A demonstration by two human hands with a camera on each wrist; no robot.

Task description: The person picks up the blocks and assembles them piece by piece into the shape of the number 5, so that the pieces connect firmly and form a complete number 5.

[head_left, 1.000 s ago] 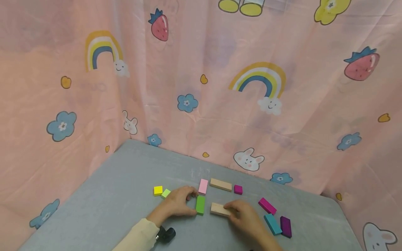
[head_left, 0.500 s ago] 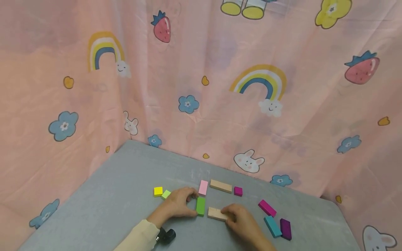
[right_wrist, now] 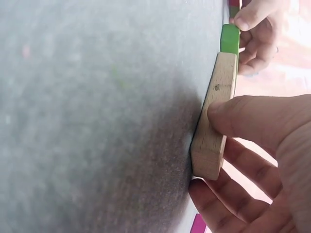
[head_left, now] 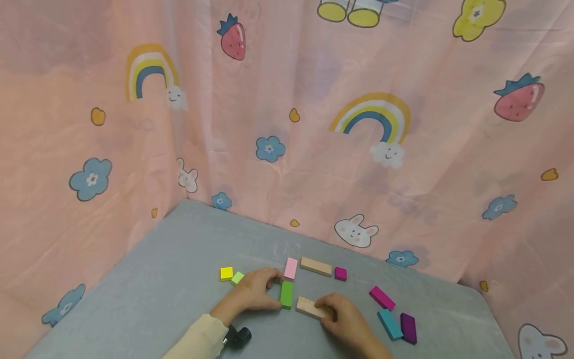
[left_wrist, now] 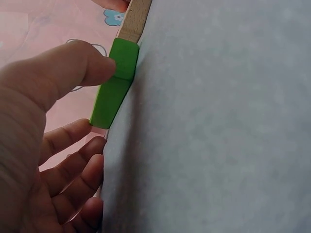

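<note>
My left hand point(head_left: 253, 291) pinches a green block point(head_left: 286, 295) by its two ends, thumb at the near end. In the left wrist view the thumb presses on the green block point(left_wrist: 114, 85) while the other fingers curl loosely. My right hand point(head_left: 347, 319) grips a plain wooden block point(head_left: 308, 307), lying flat just right of the green one. The right wrist view has the thumb on the wooden block's side point(right_wrist: 211, 126) and fingers behind it. A narrow gap separates the two blocks in the head view. A pink block point(head_left: 290, 269) lies just beyond the green one.
Another wooden block point(head_left: 316, 266) and a small magenta block point(head_left: 341, 273) lie at the back. Yellow point(head_left: 226, 273) and lime point(head_left: 237, 278) blocks sit left. Magenta point(head_left: 382, 297), teal point(head_left: 389, 324) and purple point(head_left: 408, 328) blocks lie right. A black object point(head_left: 237, 337) is beside the left sleeve.
My right hand has slid the wooden block slightly left and toward me, and its angle has turned a little. The left hand and green block have stayed in place.
</note>
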